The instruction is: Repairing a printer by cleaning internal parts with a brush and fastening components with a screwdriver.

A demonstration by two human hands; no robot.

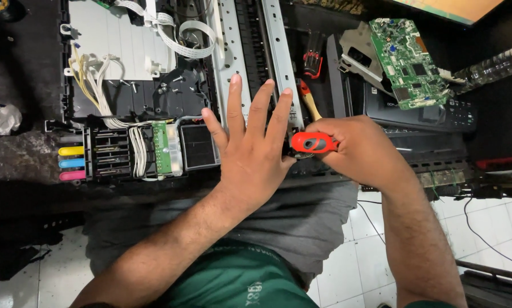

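Green cloth of the person's shirt (233, 279) and a grey cloth over the lap fill the bottom of the view, with white floor tiles (353, 251) to the right. Above them, the left hand (250, 145) lies flat and open, fingers spread, pressing on the silver perforated metal rails (278, 57) of an opened black plastic printer chassis (125, 97). Just beside it, the right hand (361, 151) is closed around a red-handled screwdriver with black grip bands (315, 142), held at the chassis's near edge; its tip is hidden behind the left hand.

The risks are judgements. With the tip so near the left fingers, a slip off a screw head could jab them. Loose screws lying on the black deck could roll into the mechanism if the frame is jolted. White wire bundles (99, 91) and the white flat ribbon cable (193, 43) are exposed and could snag or tear. The green circuit board (409, 63) rests tilted on a black panel (432, 114) at the right and might slide off. Yellow, blue and pink ink ports (72, 163) could leak if knocked.
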